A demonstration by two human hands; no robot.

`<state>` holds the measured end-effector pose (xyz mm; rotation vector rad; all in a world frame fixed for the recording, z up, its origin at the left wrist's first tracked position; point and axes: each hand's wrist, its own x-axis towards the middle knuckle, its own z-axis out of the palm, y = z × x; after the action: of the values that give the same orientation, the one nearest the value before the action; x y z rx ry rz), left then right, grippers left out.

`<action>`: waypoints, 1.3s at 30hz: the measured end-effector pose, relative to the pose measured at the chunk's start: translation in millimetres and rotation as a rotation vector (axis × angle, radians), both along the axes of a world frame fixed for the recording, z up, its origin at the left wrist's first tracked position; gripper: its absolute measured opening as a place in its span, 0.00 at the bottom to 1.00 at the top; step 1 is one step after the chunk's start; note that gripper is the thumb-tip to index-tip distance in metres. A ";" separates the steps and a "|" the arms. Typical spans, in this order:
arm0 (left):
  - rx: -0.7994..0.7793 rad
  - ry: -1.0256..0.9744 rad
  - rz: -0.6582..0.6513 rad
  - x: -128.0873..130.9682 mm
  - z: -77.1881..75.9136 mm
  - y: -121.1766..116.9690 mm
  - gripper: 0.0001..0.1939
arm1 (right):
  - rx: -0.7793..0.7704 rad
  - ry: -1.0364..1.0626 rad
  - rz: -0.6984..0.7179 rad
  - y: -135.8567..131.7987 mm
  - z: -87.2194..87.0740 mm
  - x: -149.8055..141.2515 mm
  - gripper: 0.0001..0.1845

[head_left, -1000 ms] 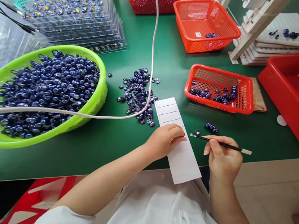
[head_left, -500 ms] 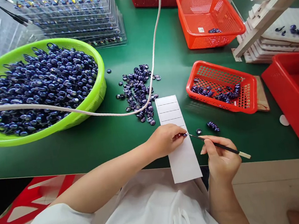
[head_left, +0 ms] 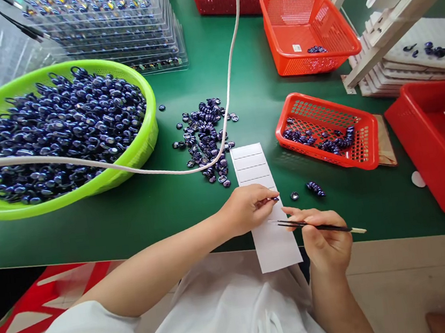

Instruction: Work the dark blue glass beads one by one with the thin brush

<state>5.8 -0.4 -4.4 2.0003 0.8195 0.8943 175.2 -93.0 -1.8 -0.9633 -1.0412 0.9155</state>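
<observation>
My left hand (head_left: 247, 206) rests over a white paper strip (head_left: 279, 248) with ruled lines. Its thumb and fingers pinch a small shiny dark-blue bead-like piece (head_left: 275, 199), mostly covered by the fingertips. My right hand (head_left: 326, 235) holds black tweezers (head_left: 335, 227) with a pale end. Their thin tips lie over the strip, below the left fingertips and apart from the pinched piece. Beyond my right hand, one loose round piece (head_left: 294, 196) and a short row of stacked pieces (head_left: 315, 189) lie on the green table.
A heap of blue pieces (head_left: 204, 131) lies beyond the strip. At left stands a full green basket (head_left: 151, 97), crossed by a white cable (head_left: 158, 170). Red baskets (head_left: 376, 142) stand at right, near a white metal post (head_left: 388, 32). Stacked clear trays (head_left: 178, 42) stand behind.
My right hand has drawn the tweezers' tips down and left, away from the piece in my left fingers. The left hand keeps its pinch. The view has shifted slightly.
</observation>
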 end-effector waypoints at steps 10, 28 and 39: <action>-0.078 0.005 -0.028 -0.8 -2.0 -3.0 0.14 | -0.039 0.023 0.009 7.9 0.3 -8.8 0.04; 0.020 0.148 -0.022 -2.4 -3.3 -0.6 0.11 | -0.201 -0.220 -0.427 4.1 1.7 -0.9 0.06; 0.037 0.179 -0.021 -0.3 -4.3 -0.8 0.12 | -0.233 -0.359 -0.410 2.1 0.3 -5.6 0.05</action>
<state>5.5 -1.2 -8.7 2.1402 0.8850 0.7306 169.5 -90.9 -1.5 -1.5126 -0.9924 0.5384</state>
